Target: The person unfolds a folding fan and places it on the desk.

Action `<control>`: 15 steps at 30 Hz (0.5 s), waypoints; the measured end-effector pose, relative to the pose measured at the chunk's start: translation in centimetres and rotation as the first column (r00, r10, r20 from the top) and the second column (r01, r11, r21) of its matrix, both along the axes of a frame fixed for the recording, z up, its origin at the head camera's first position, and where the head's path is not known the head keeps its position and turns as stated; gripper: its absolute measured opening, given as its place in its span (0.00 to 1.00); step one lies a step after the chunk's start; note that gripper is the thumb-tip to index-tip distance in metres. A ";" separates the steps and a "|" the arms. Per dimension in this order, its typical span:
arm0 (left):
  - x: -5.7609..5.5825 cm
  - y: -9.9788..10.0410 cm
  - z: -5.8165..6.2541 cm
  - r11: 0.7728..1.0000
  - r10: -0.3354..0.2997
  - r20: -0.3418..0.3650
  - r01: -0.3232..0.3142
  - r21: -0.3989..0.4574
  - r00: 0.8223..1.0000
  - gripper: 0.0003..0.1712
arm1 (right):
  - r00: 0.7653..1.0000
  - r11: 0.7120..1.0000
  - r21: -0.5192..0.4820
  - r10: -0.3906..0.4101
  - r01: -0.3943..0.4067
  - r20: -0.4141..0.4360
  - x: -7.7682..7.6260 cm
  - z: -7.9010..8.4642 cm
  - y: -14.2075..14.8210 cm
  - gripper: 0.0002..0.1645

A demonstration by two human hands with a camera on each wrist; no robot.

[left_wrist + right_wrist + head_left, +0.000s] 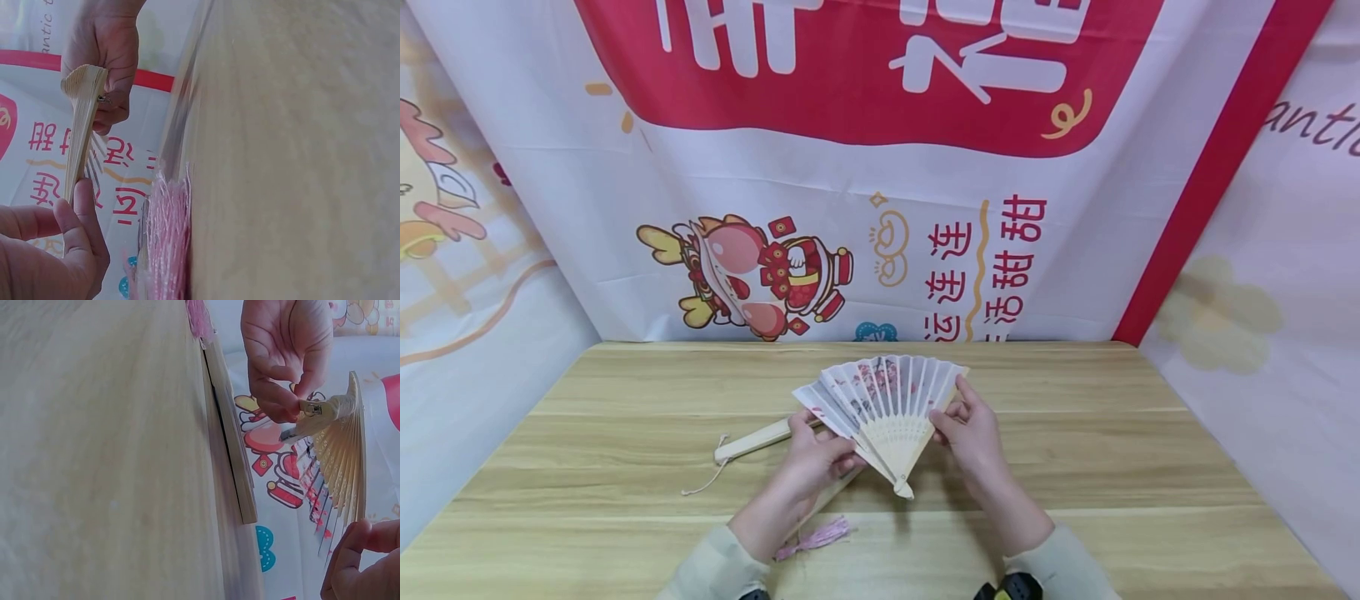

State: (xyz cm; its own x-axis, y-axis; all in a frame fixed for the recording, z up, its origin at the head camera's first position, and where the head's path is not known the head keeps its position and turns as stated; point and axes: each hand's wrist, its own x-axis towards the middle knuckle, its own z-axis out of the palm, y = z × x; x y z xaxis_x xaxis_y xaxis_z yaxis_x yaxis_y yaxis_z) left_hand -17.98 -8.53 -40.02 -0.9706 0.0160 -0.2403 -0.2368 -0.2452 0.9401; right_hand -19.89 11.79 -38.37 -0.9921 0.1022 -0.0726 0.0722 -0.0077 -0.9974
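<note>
A folding fan (pixel 898 408) with pale ribs and a white leaf printed with pink blossoms is spread wide above the table. My left hand (pixel 820 458) pinches its left guard stick, and my right hand (pixel 973 425) pinches the right one between thumb and fingers. The pivot end points down toward me. Edge-on ribs (pixel 81 125) show in the left wrist view, with the left fingers (pixel 78 237) on them. In the right wrist view the ribs (pixel 344 459) fan out between both hands. Behind the left hand lies a folded fan (pixel 752 442) with a thin cord, partly hidden.
Under the left forearm lies another folded fan (pixel 831 493) with a pink tassel (pixel 814 537), partly covered. The wood-grain table (pixel 1112 467) meets a printed cloth backdrop (pixel 820 167) at its far edge. Printed cloths also hang at both sides.
</note>
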 end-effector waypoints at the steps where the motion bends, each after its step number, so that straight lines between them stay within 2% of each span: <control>1: 0.0 0.0 0.0 1.000 0.003 0.001 -0.003 0.003 1.000 0.44 | 1.000 1.000 -0.004 -0.006 0.006 0.000 0.0 0.0 0.0 0.48; 15: -0.1 0.0 0.1 0.998 0.061 -0.023 -0.060 0.020 0.998 0.42 | 0.997 0.996 -0.047 -0.081 0.081 0.011 -0.4 -0.2 0.4 0.52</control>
